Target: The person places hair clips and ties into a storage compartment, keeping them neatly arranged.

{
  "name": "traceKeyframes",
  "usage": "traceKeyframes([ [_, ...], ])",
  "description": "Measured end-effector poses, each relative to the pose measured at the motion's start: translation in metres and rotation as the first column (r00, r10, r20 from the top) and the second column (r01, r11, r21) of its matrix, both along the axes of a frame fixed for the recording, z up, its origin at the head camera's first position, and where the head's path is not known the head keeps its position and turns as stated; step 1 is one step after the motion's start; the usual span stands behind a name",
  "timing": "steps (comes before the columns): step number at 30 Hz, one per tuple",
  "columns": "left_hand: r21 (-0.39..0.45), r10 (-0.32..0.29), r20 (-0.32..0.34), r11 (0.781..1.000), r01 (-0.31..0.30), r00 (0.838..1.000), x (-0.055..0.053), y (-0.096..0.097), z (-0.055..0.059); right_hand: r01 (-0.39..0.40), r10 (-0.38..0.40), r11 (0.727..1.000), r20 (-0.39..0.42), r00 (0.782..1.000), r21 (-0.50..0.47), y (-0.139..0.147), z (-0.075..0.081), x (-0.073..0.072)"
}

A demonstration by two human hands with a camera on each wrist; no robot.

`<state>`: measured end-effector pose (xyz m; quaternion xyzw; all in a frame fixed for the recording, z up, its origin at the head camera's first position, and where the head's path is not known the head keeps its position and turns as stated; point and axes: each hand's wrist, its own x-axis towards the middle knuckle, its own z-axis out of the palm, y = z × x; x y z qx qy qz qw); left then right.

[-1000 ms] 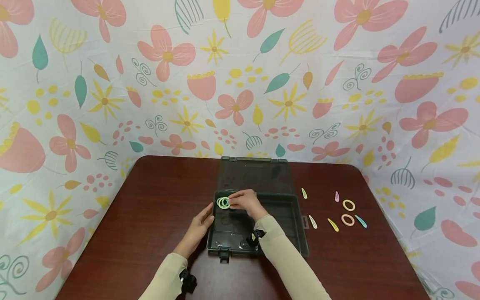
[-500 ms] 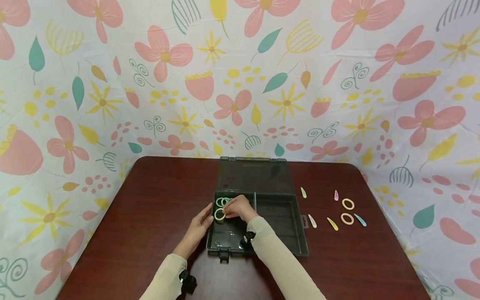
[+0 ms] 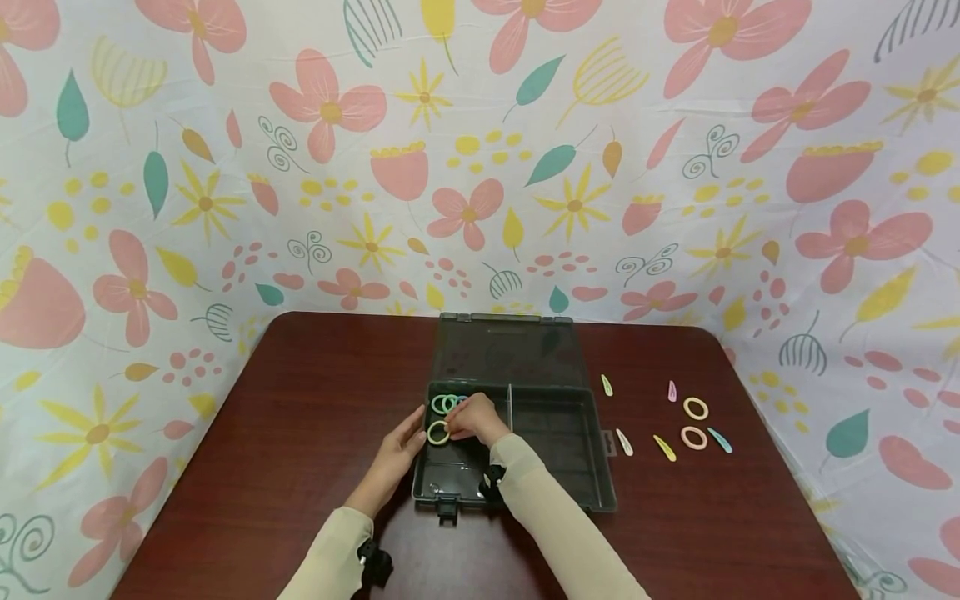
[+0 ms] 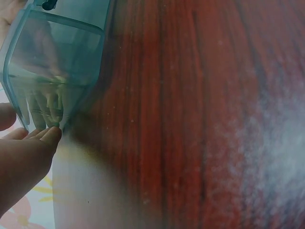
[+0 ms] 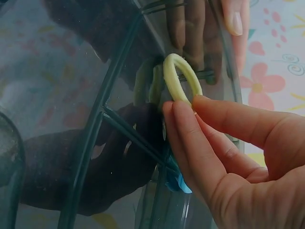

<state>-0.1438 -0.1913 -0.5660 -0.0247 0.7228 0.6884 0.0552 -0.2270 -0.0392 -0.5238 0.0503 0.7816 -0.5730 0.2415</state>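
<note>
My right hand [image 3: 477,418] pinches a pale yellow hair tie [image 5: 176,78] between thumb and fingertips, inside the left compartment of the dark clear plastic box [image 3: 555,497]. Held upright in the right wrist view, the tie is near the box's left wall. Just behind it, green hair ties [image 3: 444,404] lie in the back left corner, with a bit of blue partly hidden by the hand. My left hand [image 3: 393,458] touches the outside of the left wall with nearly straight fingers [image 4: 50,136], seen in the left wrist view.
The box's lid [image 3: 510,350] lies folded back. A divider [image 3: 511,404] separates off the right compartment. Right of the box on the table [image 3: 315,400] lie several snap hair clips, including a yellow clip [image 3: 664,447], plus a yellow hair tie [image 3: 696,408] and a pink hair tie [image 3: 693,437].
My right hand has moved from the back left corner toward the front, bringing the pale yellow hair tie away from the green ones. The left hand has stayed at the box wall.
</note>
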Motion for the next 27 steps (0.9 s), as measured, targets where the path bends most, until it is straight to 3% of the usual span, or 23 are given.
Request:
traceKeyframes([
  [12, 0.003, 0.002, 0.000, 1.000, -0.002, 1.000, -0.001, 0.001, 0.000, -0.028, 0.031, 0.998, -0.052, 0.998, 0.051, 0.009, 0.005, -0.002],
  [21, -0.006, 0.003, -0.013, 1.000, -0.003, 1.000, -0.001, 0.000, 0.000, -0.112, 0.105, 0.991, -0.097, 0.990, -0.071, 0.026, 0.022, -0.009],
  [27, -0.018, 0.002, -0.013, 1.000, -0.003, 1.000, 0.000, 0.000, -0.001, -0.117, 0.087, 0.973, -0.150, 0.985, -0.201, 0.047, 0.033, -0.016],
])
